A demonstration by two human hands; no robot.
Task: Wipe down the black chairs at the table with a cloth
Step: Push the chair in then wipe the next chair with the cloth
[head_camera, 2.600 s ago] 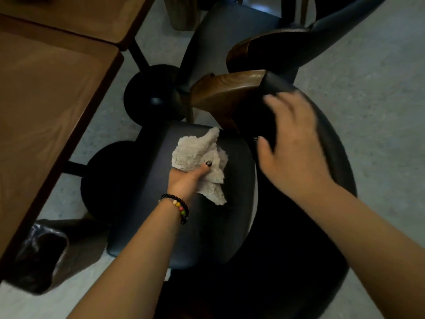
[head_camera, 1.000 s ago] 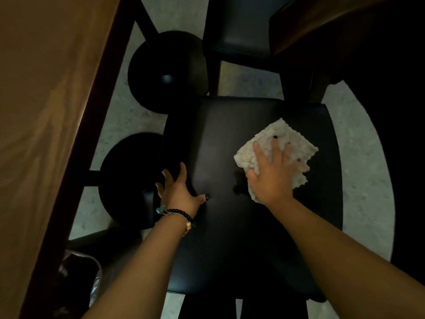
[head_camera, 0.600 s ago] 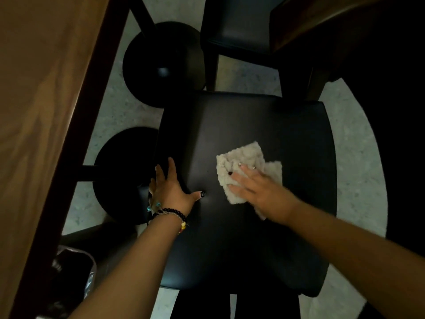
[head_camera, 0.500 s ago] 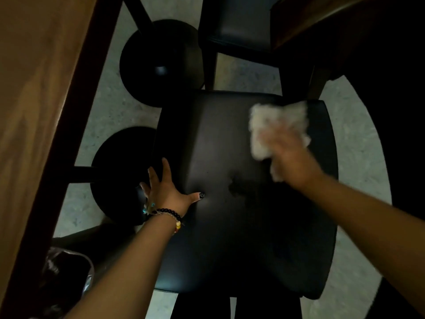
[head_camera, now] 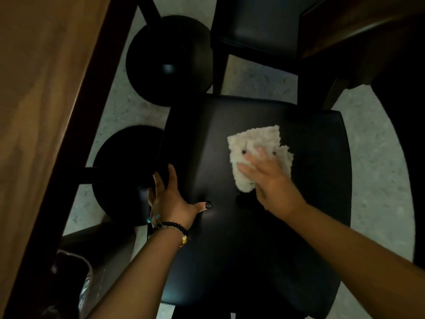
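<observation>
The right hand (head_camera: 273,180) lies flat, fingers spread, pressing the pale, nubbly rectangular cloth (head_camera: 257,146) onto the smooth black padded seat of the near chair (head_camera: 310,226). Half a second ago that hand was a blur up near the seat's far right corner with the cloth bunched under it; now it has come back toward the seat's middle, and the cloth lies more opened out, its far edge poking beyond the fingertips. The left hand (head_camera: 171,200) has stayed put on the seat's left edge: fingers splayed over the rim, thumb stretched out across the black surface, a black beaded bracelet (head_camera: 171,226) at the wrist. A second black chair seat (head_camera: 255,26) stands just beyond the first. The brown wooden desk (head_camera: 39,100) runs down the left side, with two round black pedestal bases (head_camera: 169,58) on the speckled grey floor (head_camera: 372,157) beneath it.
</observation>
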